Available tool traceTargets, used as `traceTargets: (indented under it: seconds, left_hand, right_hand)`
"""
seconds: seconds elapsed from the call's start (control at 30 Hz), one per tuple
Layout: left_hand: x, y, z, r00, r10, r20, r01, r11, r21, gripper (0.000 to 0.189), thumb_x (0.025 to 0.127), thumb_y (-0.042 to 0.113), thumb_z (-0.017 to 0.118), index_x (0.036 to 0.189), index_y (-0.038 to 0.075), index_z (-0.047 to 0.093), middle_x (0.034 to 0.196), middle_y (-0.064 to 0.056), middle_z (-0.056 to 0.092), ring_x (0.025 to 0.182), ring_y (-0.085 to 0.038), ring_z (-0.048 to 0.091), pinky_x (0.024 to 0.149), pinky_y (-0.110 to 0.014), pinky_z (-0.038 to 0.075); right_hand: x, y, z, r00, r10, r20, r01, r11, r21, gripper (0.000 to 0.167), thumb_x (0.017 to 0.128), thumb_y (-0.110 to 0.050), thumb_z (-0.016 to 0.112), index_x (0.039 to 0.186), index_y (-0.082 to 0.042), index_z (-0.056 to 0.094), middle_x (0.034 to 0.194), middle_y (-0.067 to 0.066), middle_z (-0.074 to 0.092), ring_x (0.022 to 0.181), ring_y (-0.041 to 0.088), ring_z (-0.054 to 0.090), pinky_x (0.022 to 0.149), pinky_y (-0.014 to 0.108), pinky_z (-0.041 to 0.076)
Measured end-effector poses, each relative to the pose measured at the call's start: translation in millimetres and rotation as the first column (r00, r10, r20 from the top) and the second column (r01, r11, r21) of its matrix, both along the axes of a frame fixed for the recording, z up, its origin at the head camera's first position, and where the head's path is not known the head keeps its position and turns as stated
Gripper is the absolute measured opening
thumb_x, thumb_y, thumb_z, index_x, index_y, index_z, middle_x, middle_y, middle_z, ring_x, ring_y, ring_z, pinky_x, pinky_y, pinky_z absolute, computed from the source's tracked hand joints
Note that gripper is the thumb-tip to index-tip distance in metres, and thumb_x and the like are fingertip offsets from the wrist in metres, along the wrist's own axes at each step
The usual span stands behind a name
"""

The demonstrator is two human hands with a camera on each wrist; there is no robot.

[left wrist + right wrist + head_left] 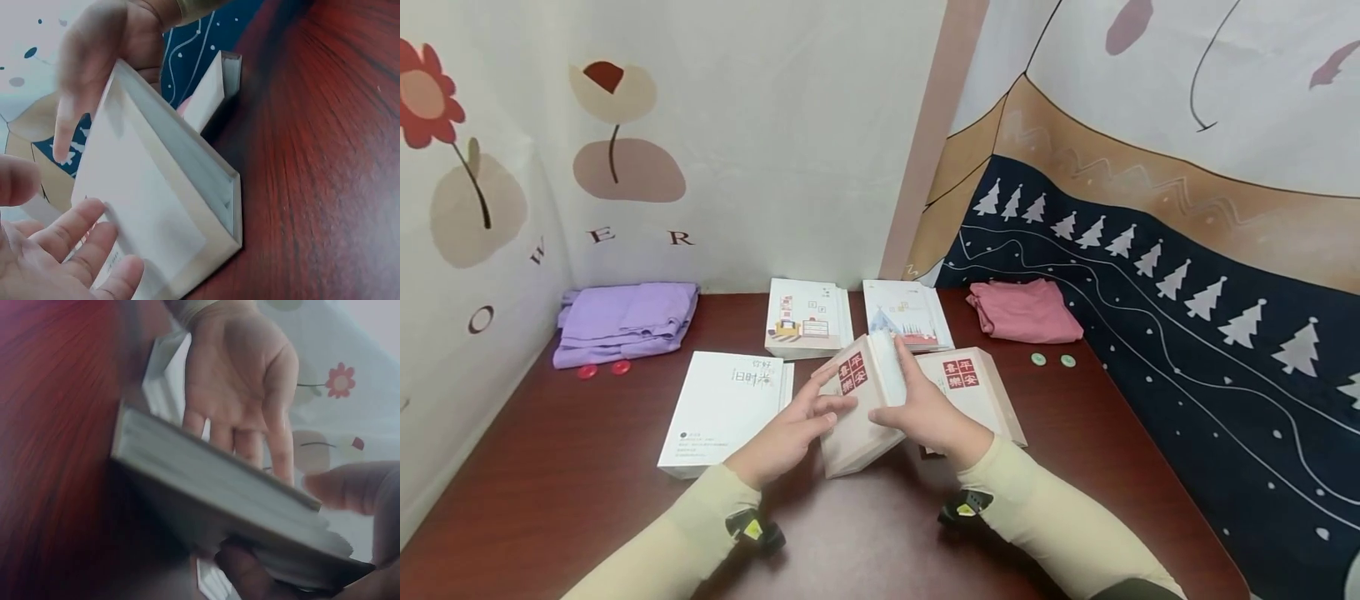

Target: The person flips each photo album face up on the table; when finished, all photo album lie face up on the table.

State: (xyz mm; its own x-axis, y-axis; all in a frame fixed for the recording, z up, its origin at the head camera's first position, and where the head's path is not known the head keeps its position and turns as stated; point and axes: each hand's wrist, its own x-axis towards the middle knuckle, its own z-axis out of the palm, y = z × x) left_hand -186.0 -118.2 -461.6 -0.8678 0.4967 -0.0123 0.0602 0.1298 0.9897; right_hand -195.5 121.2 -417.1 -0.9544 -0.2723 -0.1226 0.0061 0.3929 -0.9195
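Observation:
A thick cream photo album [857, 425] with red square lettering on its cover stands tilted above the table in the head view. My right hand [936, 412] grips its right side, thumb on the cover edge in the right wrist view and fingers underneath. My left hand [790, 433] has its fingers extended at the cover's left side; in the left wrist view its fingertips [94, 209] are at or close to the cover. A matching cream album [966, 383] lies flat to the right, partly behind my right hand. A white album [730, 417] lies to the left.
Two illustrated white albums [808, 317] [906, 312] lie at the table's back. Folded purple cloth [628, 321] sits back left with red buttons [621, 367] before it. Folded pink cloth [1026, 311] sits back right, near green buttons [1067, 361]. Printed fabric walls [790, 150] enclose the table.

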Motion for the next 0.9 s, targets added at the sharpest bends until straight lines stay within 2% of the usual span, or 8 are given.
traceTargets:
  seconds: [0.13, 0.27, 0.4, 0.57, 0.63, 0.9]
  left_hand:
    - [-2.7, -0.3, -1.5, 0.999, 0.043, -0.016, -0.043, 0.998, -0.050, 0.071, 0.108, 0.005, 0.047, 0.170, 0.012, 0.012, 0.151, -0.026, 0.056, 0.146, -0.043, 0.047, 0.120, -0.053, 0.036]
    - [-5.3, -1.5, -1.9, 0.987, 0.161, 0.013, -0.157, 0.978, -0.138, 0.069, 0.107, 0.006, 0.047, 0.168, 0.008, 0.016, 0.161, -0.030, 0.042, 0.149, -0.046, 0.042, 0.122, -0.059, 0.035]
    - [-7.9, -3.0, -4.4, 0.968, 0.248, 0.042, -0.235, 0.950, -0.204, 0.068, 0.106, 0.008, 0.047, 0.168, 0.005, 0.018, 0.168, -0.030, 0.028, 0.154, -0.046, 0.033, 0.123, -0.057, 0.033]
    - [-8.4, -4.0, -6.2, 0.961, 0.267, 0.076, -0.245, 0.944, -0.222, 0.069, 0.104, 0.007, 0.049, 0.167, 0.003, 0.021, 0.168, -0.030, 0.027, 0.155, -0.045, 0.032, 0.123, -0.059, 0.031]
    - [-8.0, -4.9, -5.9, 0.960, 0.269, 0.079, -0.243, 0.940, -0.240, 0.069, 0.104, 0.008, 0.049, 0.167, 0.003, 0.022, 0.169, -0.028, 0.027, 0.157, -0.045, 0.027, 0.125, -0.060, 0.026]
    - [-10.2, -8.0, 0.1, 0.956, 0.289, 0.060, -0.258, 0.916, -0.306, 0.068, 0.103, 0.012, 0.048, 0.166, 0.003, 0.026, 0.173, -0.023, 0.022, 0.160, -0.044, 0.016, 0.127, -0.062, 0.016]
  right_hand:
    - [-1.8, 5, -7.2, 0.999, -0.039, -0.031, 0.043, 0.992, 0.122, 0.117, 0.080, -0.002, 0.077, 0.171, -0.029, 0.009, 0.168, 0.021, 0.033, 0.126, 0.035, 0.052, 0.106, 0.049, 0.047]
    - [-2.3, 8, -10.1, 0.997, -0.071, -0.039, 0.075, 0.987, 0.145, 0.115, 0.080, 0.003, 0.073, 0.171, -0.028, 0.011, 0.171, 0.022, 0.026, 0.138, 0.038, 0.044, 0.113, 0.055, 0.041]
    - [-3.5, 10, -13.2, 0.995, -0.089, -0.048, 0.095, 0.985, 0.147, 0.115, 0.078, 0.004, 0.074, 0.171, -0.026, 0.013, 0.171, 0.022, 0.024, 0.147, 0.038, 0.038, 0.118, 0.058, 0.036]
    - [-4.7, 10, -18.9, 0.997, -0.079, -0.021, 0.081, 0.991, 0.103, 0.111, 0.081, 0.001, 0.077, 0.171, -0.022, 0.016, 0.173, 0.019, 0.023, 0.156, 0.035, 0.028, 0.126, 0.057, 0.026]
    - [-5.5, 10, -21.1, 0.997, -0.073, -0.002, 0.072, 0.993, 0.090, 0.109, 0.083, -0.002, 0.079, 0.171, -0.021, 0.018, 0.174, 0.018, 0.024, 0.158, 0.034, 0.026, 0.128, 0.056, 0.024]
    - [-6.9, 5, -27.9, 0.998, -0.042, 0.055, 0.039, 0.998, 0.040, 0.101, 0.088, -0.012, 0.081, 0.169, -0.015, 0.022, 0.173, 0.022, 0.023, 0.160, 0.036, 0.022, 0.129, 0.054, 0.023]
